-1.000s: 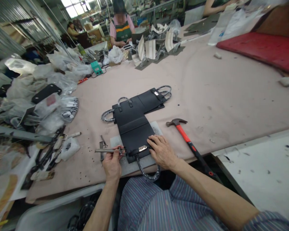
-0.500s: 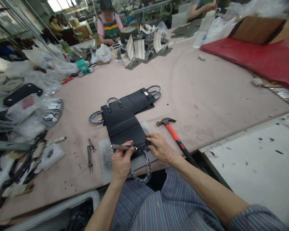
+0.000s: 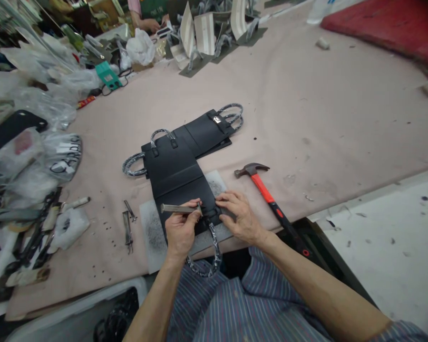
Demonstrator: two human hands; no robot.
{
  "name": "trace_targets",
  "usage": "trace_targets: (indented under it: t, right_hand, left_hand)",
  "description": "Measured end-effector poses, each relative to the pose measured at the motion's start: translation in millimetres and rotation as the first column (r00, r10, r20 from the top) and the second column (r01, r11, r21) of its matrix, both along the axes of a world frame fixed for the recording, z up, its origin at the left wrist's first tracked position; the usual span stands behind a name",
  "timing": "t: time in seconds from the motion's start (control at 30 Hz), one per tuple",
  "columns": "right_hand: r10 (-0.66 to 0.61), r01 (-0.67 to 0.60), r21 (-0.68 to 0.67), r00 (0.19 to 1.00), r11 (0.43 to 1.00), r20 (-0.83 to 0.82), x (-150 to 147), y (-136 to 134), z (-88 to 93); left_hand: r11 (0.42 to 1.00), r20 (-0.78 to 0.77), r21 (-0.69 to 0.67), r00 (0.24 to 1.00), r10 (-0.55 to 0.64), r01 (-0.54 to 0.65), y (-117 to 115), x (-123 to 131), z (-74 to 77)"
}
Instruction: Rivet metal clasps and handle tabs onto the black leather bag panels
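My left hand (image 3: 181, 232) is closed around a metal punch (image 3: 176, 208), which lies nearly level over a black leather bag panel (image 3: 180, 183). The punch's working end is close to the strap tab at the panel's near edge. My right hand (image 3: 243, 217) rests at that edge, its fingers bent but apart, fingertips touching the panel beside the tab. A plastic-wrapped handle (image 3: 217, 249) loops from this edge towards my lap. Under the panel lies a pale cutting board (image 3: 152, 237). To the right is a claw hammer (image 3: 264, 187) with a red and black handle.
Two pronged punches (image 3: 127, 230) lie left of the board. Another black bag piece (image 3: 203, 129) with a metal clasp lies beyond. Tools and plastic bags (image 3: 32, 175) crowd the left side. A plastic bin (image 3: 82, 311) stands below the table edge. A co-worker's hand (image 3: 150, 25) shows at the back.
My view has tipped downward, so the far table has shifted up. The punch in my left hand has turned slightly over the panel. My right hand stays at the panel's edge.
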State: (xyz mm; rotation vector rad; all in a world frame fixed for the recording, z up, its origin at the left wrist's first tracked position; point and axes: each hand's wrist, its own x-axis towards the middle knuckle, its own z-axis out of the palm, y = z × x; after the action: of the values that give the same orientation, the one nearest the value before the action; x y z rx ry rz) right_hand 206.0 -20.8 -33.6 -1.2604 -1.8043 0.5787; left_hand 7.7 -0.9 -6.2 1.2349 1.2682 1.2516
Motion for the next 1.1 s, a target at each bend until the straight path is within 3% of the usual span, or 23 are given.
trace_targets:
  t: [0.17, 0.33, 0.53, 0.87, 1.1]
  right_hand:
    - [-0.049, 0.049, -0.025, 0.998, 0.998, 0.03, -4, 2, 4.6]
    - [-0.054, 0.049, 0.059, 0.995, 0.997, 0.088, -5, -5, 6.9]
    - [0.092, -0.178, 0.224, 0.934, 0.958, 0.346, 1, -17, 9.1]
    - [0.15, -0.217, 0.11, 0.891, 0.97, 0.427, 0, -13, 14.1]
    - [0.186, -0.211, 0.025, 0.905, 0.977, 0.383, -2, -11, 16.1]
  left_hand:
    - [1.0, -0.016, -0.005, 1.0, 0.0, 0.0, 0, 1, -1.3]
    - [1.0, -0.013, 0.004, 1.0, -0.023, 0.023, 0, 1, -0.2]
    - [0.999, -0.007, 0.02, 0.999, -0.043, 0.043, 0, 2, 0.8]
    - [0.999, -0.045, 0.021, 0.998, -0.044, 0.045, 0, 2, 0.4]
    - [0.998, -0.038, 0.023, 0.998, -0.051, 0.052, 0, 2, 2.3]
